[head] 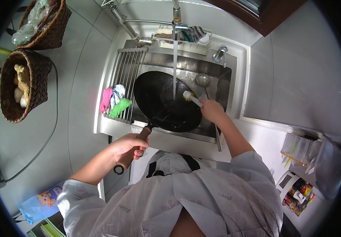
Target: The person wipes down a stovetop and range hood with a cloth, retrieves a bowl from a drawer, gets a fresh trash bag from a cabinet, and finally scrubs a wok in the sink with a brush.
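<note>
My left hand (131, 147) grips the brown handle (143, 134) of a black wok (158, 97). The wok lies tilted over the stainless steel sink (222, 80), its open side up. A stream of water (175, 68) falls from the faucet (176, 29) into it. My right hand (213, 110) is closed around the white handle of a dish brush (191, 97). Its yellow bristles rest on the right inner side of the wok. Behind that hand, a metal ladle (203, 80) leans in the sink, its long handle crossing the front rim.
Cloths in pink, white-blue and green (120, 107) lie on a roll-up drying rack (123, 69) at left. A caddy (185, 47) with sponges stands behind the basin. Woven baskets (40, 86) hang on the left wall. Seasoning jars (298, 194) stand at lower right.
</note>
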